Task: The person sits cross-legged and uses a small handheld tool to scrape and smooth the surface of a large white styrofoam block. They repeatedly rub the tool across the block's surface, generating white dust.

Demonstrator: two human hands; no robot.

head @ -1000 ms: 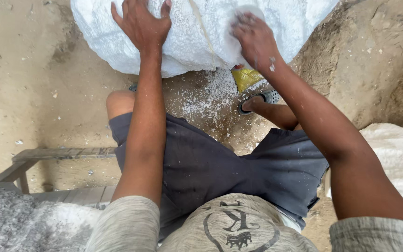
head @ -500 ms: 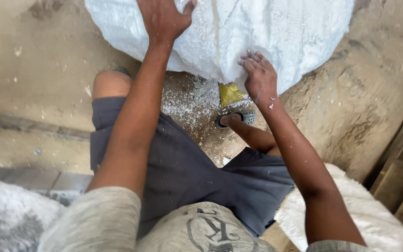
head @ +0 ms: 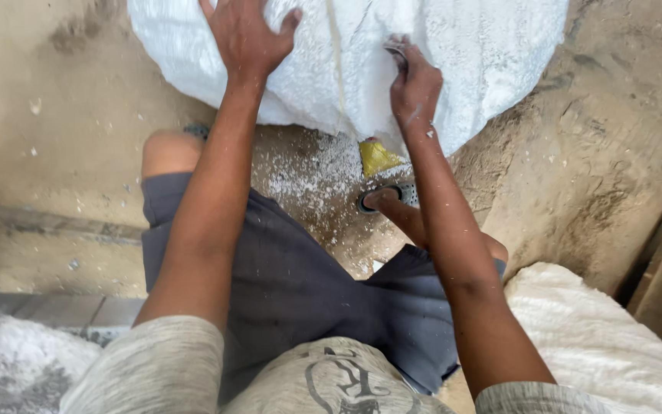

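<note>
On an earthen floor (head: 55, 153) strewn with white crumbs (head: 312, 180), a seated person in dark shorts (head: 293, 291) worked a large white block (head: 469, 54) just past the knees. The left hand (head: 245, 38) lay spread flat on it; the right hand (head: 415, 84) was closed on a small dark scraper (head: 396, 52) against its face. Steady bracing and short, controlled strokes seemed wise.

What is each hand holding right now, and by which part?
The left hand holds nothing; it lies flat, fingers spread, on the white block. The right hand grips a small dark tool pressed to the block; which part it grips is hidden.
</note>
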